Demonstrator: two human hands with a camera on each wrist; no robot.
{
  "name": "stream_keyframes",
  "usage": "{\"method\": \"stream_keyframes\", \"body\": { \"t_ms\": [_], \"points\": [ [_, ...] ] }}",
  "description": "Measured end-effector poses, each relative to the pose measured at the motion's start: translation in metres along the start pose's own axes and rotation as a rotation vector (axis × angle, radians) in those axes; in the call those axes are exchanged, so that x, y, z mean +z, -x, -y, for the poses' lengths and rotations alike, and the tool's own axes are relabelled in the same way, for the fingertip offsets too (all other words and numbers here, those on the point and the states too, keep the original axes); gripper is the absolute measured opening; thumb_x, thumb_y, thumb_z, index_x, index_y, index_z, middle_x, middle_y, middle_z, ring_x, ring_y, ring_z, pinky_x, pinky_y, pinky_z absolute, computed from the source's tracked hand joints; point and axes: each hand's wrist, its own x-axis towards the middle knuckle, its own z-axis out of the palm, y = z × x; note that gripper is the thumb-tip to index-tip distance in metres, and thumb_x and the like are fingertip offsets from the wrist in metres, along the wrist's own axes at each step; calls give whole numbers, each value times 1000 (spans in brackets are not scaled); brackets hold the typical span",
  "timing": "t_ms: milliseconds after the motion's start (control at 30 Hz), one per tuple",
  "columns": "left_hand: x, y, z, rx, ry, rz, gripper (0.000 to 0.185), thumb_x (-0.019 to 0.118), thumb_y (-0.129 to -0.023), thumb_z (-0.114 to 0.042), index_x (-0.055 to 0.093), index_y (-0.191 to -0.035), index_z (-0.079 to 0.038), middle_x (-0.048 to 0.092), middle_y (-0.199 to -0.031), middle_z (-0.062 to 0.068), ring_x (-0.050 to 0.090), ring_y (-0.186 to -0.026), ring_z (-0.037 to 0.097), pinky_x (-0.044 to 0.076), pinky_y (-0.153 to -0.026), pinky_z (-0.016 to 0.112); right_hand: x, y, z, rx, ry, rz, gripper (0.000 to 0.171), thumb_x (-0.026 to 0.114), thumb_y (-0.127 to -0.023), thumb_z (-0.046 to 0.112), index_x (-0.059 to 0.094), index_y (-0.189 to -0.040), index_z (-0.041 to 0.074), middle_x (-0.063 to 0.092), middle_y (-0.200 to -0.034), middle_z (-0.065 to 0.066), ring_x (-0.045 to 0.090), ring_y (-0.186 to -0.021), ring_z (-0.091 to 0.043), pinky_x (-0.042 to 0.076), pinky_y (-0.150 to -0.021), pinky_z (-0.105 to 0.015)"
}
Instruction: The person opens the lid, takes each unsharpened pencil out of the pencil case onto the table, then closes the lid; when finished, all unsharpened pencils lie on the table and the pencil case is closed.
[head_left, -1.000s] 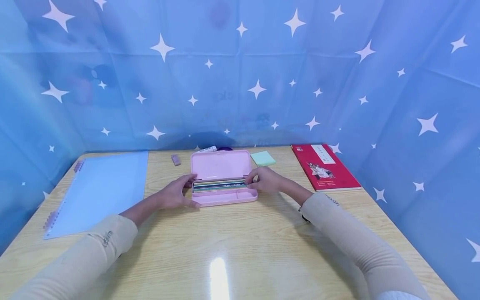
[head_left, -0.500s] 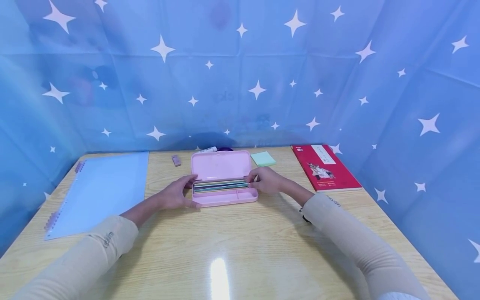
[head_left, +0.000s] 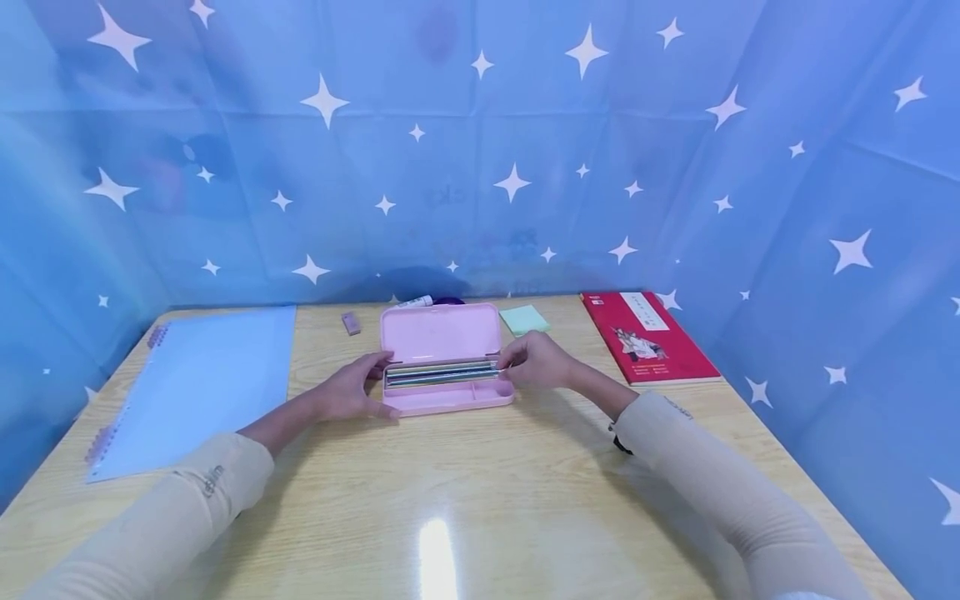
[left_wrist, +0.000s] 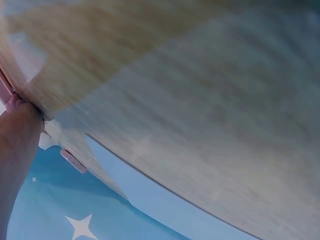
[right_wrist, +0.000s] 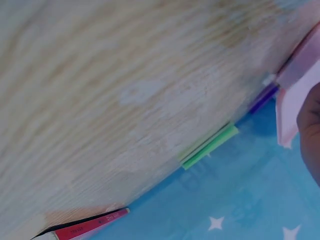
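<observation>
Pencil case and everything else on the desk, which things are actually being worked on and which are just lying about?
In hand:
pink pencil case, lid open
pencils inside it
left hand steadying the case's left end
right hand pinching a pencil's end

Lying about:
blue spiral notebook
small eraser
green sticky notes
red book

The open pink plastic pencil case (head_left: 442,367) lies at the centre of my wooden table (head_left: 480,492); the pale blue spiral notebook (head_left: 198,383) lies to its left; the red book (head_left: 648,337) lies right; the green sticky-note pad (head_left: 524,319) and small eraser (head_left: 350,323) lie behind.
</observation>
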Motion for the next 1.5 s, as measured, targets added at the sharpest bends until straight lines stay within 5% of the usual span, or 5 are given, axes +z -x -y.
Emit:
{"method": "stream_keyframes", "body": {
  "t_ms": [167,667,1033,1500],
  "points": [
    [0,1,0,-5,0,6,111,88,-74,-36,22,-154,2,41,-146,22,42,-131,37,34,-112,50,-3,3,2,32,-21,-22,10,77,-84,2,78,-94,1,74,-91,-6,65,-81,-15,55,-73,-28],
    [-1,-3,-2,9,-31,5,109,87,-75,-38,22,-154,2,41,-146,22,43,-131,37,33,-113,51,-13,36,8,130,-113,-84,11,76,-88,10,78,-97,6,73,-94,-5,61,-73,-21,54,-60,-31],
    [-3,-1,-3,9,-24,16,109,86,-76,-39,22,-154,3,38,-149,22,42,-133,39,31,-114,51,-20,66,12,123,-188,-86,11,75,-89,12,77,-97,6,74,-93,-5,59,-81,-48,56,-62,-41],
    [-1,-1,-1,4,-35,26,107,84,-78,-39,22,-155,2,39,-149,22,41,-133,38,31,-114,51,-9,73,2,79,-101,-42,8,77,-86,8,78,-94,5,74,-92,-5,64,-78,-17,54,-69,-25]
  ]
}}
